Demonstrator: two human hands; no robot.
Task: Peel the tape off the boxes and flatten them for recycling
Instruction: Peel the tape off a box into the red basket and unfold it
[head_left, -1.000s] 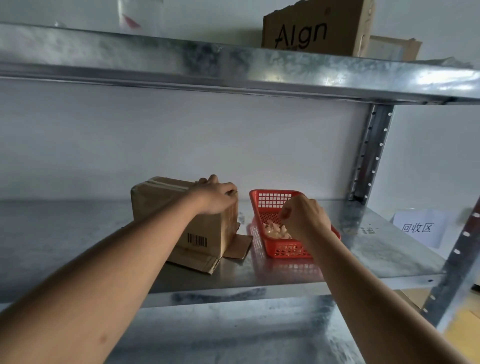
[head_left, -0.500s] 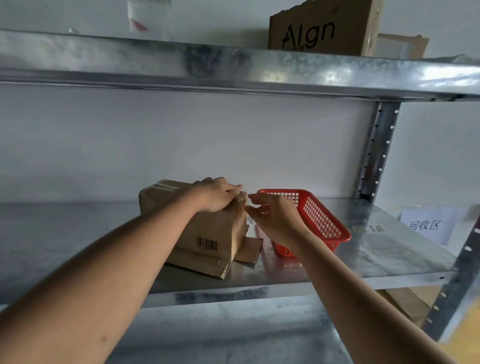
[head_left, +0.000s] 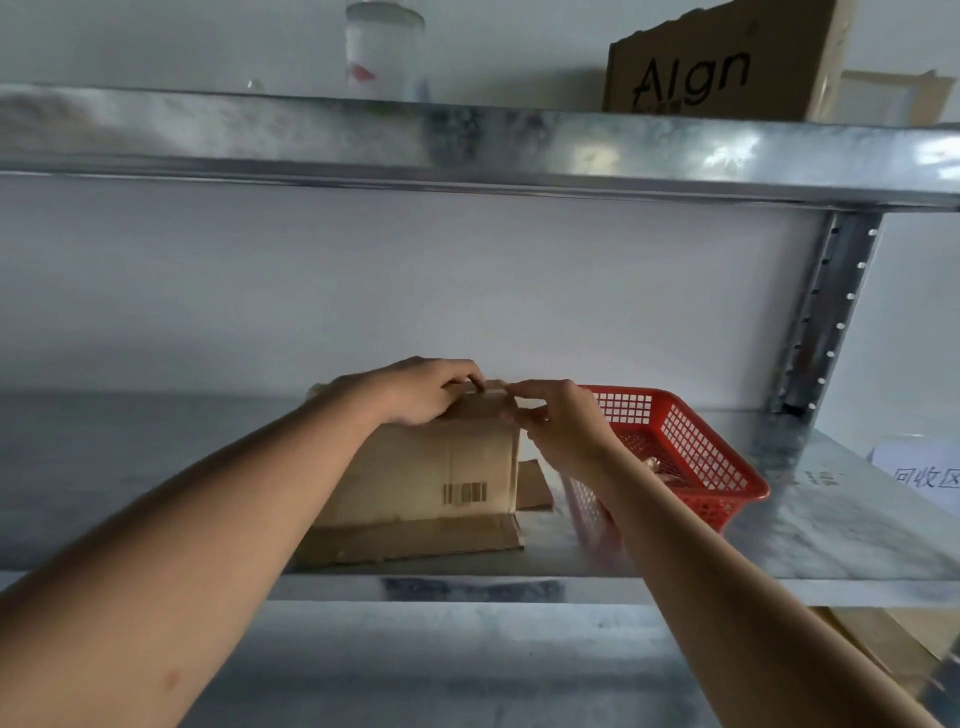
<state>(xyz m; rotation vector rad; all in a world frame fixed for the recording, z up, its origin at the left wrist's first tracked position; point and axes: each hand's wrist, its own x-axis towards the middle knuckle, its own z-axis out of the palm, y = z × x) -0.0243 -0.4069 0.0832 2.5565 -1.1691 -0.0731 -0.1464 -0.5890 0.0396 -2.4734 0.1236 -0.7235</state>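
Cardboard box (head_left: 426, 467), brown and upright, stands just left of the frame's centre on a galvanised metal shelf (head_left: 805, 540). Its near face carries a printed barcode (head_left: 465, 492), and its bottom flaps are splayed out flat on the shelf, one toward the camera (head_left: 410, 540) and one to the right (head_left: 535, 486).

Both hands meet at the box's top right edge. The left hand (head_left: 415, 389) lies over the top of the box with its fingers curled down onto the top edge, holding the box. The right hand (head_left: 558, 421) is just beside it at the upper right corner, index finger stretched out along the top edge and thumb tucked under it in a narrow pinch; what sits between them is too small to make out, though a pale strip of tape (head_left: 485, 388) shows along the edge between the two hands.

Touching or almost touching the right of the box, in the centre right of the frame, is a red plastic mesh basket (head_left: 696, 441). The right forearm crosses in front of its near corner, and some pale crumpled bits lie inside it, mostly hidden.

At the far right edge a white paper sign (head_left: 924, 473) with printed characters is partly cut off. Along the upper part of the frame runs a second metal shelf (head_left: 467, 140); on it, upper right, stands a torn cardboard box printed "Algn" (head_left: 727, 67), and upper centre a clear container (head_left: 384, 47). A perforated steel upright (head_left: 826, 312) joins the shelves on the right.
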